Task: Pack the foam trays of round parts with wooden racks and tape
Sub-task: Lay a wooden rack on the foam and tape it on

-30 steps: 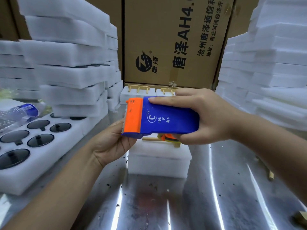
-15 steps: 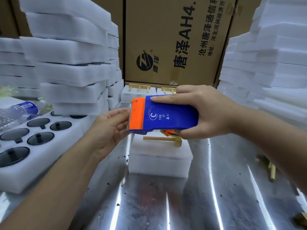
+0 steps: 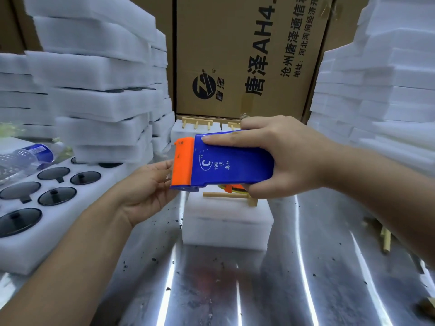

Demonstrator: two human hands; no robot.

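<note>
In the right hand (image 3: 289,158), blue-and-orange tape dispenser (image 3: 223,161)

Bare left hand (image 3: 143,184), bare right hand (image 3: 284,158) (forearms too).

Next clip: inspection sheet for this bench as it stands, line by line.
Surface: shiny metal table, dark specks scattered.
Job's things: blue-and-orange plastic tape dispenser above small white foam block bearing a wooden rack; white foam tray of dark round parts at left.
Clutter: clear plastic bottle lying far left; loose wooden sticks at right.
Hands: right hand grips the dispenser; left hand at its orange end, fingertips hidden.
Cables: nothing seen.
Surroundings: brown cardboard box behind; white foam stacks both sides.
</note>
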